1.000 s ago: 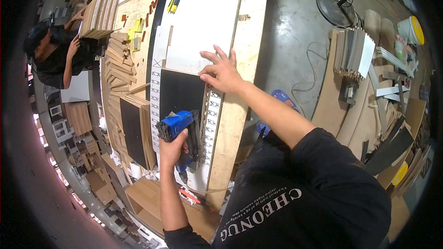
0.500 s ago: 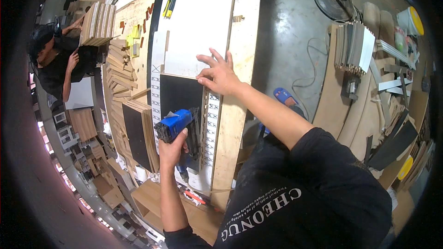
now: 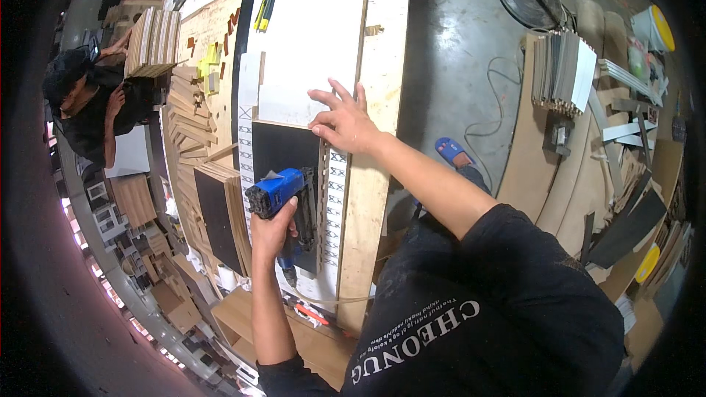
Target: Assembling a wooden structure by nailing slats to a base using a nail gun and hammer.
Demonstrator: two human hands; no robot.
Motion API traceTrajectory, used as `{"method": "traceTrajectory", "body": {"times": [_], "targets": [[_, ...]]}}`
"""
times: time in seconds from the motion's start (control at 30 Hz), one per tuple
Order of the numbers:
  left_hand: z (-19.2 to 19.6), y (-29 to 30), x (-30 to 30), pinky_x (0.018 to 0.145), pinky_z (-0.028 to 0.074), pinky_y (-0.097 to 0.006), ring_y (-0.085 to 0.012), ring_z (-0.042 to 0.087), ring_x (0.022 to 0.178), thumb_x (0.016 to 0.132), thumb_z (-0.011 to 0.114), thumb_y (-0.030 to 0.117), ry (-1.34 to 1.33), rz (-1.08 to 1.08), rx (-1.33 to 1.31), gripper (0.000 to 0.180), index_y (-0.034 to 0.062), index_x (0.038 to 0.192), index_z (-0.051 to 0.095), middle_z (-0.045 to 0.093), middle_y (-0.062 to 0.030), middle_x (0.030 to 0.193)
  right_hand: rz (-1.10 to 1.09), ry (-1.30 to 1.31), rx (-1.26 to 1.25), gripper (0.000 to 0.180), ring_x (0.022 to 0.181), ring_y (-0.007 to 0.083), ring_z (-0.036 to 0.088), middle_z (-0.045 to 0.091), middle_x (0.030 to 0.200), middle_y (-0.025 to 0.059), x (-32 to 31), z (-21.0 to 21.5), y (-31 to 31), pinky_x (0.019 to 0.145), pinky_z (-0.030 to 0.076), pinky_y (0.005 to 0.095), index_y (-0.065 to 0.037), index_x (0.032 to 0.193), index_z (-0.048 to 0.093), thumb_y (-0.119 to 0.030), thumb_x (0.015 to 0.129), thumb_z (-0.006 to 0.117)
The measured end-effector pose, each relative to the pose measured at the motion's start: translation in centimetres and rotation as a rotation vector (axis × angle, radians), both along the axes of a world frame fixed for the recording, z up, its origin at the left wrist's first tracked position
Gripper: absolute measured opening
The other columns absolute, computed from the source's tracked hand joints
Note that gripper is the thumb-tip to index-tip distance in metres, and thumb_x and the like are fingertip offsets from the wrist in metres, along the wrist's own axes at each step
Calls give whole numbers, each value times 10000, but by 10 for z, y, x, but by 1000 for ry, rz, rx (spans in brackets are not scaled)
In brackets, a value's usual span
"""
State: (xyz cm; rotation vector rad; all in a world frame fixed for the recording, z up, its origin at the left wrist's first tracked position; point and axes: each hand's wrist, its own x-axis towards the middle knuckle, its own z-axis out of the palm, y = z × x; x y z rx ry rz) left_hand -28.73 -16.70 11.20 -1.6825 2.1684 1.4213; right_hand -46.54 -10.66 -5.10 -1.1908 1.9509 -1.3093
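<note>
Under both hands, a long plywood workbench (image 3: 373, 184), passing ahead of the right hand (image 3: 346, 123) and also back behind it. Ahead of this hand, on the same bench, a wide white board (image 3: 316, 29). Just behind that board, to the left of the right hand and below it, a black panel (image 3: 287, 148), lying flat, with long axis along the bench, thus going from the right fingertips back toward the left wrist. To the left of the left hand (image 3: 273, 231), a stack of black-faced boards (image 3: 220, 213), near but apart from the panel. In the left hand, with fingers wrapped around the handle, a blue nail gun (image 3: 287, 190), placed over the middle and near part of the panel; contact between nose and panel hidden, so cannot tell. At the far right corner of the panel, closer than the left hand, right thumb and forefinger with tips near together, other fingers spread and raised; pinching or only pressing, cannot tell. Behind the right hand, along the panel's right side, a white strip (image 3: 333, 202) with cross marks. Smallest, far ahead and left of the right hand, yellow-and-black cutters (image 3: 268, 9).
</note>
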Motion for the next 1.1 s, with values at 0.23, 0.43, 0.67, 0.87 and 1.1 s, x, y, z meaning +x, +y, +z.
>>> {"method": "traceTrajectory", "body": {"times": [0.23, 0.43, 0.67, 0.87, 1.1], "targets": [[5, 0, -9, 421, 452, -266, -119, 512, 500, 785, 672, 198, 21, -29, 20, 291, 17, 972, 542, 520, -36, 681, 6, -32, 4, 228, 1391, 285, 98, 332, 1426, 7, 0, 2, 1, 1078, -45, 600, -208, 918, 708, -330, 864, 524], [-3, -8, -20, 422, 453, -267, -118, 507, 507, 781, 673, 192, 2, -10, 48, 293, 25, 975, 529, 513, -29, 692, 14, -44, 10, 232, 1393, 285, 89, 327, 1430, 14, -1, 3, 2, 1081, -49, 594, -204, 903, 709, -322, 868, 512], [-4, -9, -21, 412, 447, -267, -120, 504, 496, 781, 674, 185, 10, -4, 29, 290, 24, 976, 532, 521, -34, 689, 15, -40, -4, 234, 1395, 281, 78, 324, 1431, 16, -1, 2, 2, 1082, -61, 586, -202, 906, 708, -316, 871, 508], [0, -6, -26, 411, 448, -269, -121, 508, 496, 774, 682, 187, -61, -9, 2, 296, 20, 970, 538, 526, -37, 693, 16, -31, 11, 242, 1395, 280, 77, 319, 1432, 16, -2, 5, 3, 1084, -56, 584, -196, 912, 708, -317, 877, 501], [0, -12, -28, 414, 445, -269, -122, 499, 487, 775, 681, 204, 60, -19, 39, 269, 31, 928, 543, 518, -30, 678, 57, 33, -36, 333, 1387, 312, 93, 310, 1438, 21, -2, -7, 0, 1053, -23, 639, -192, 1093, 615, -111, 788, 509]]}}
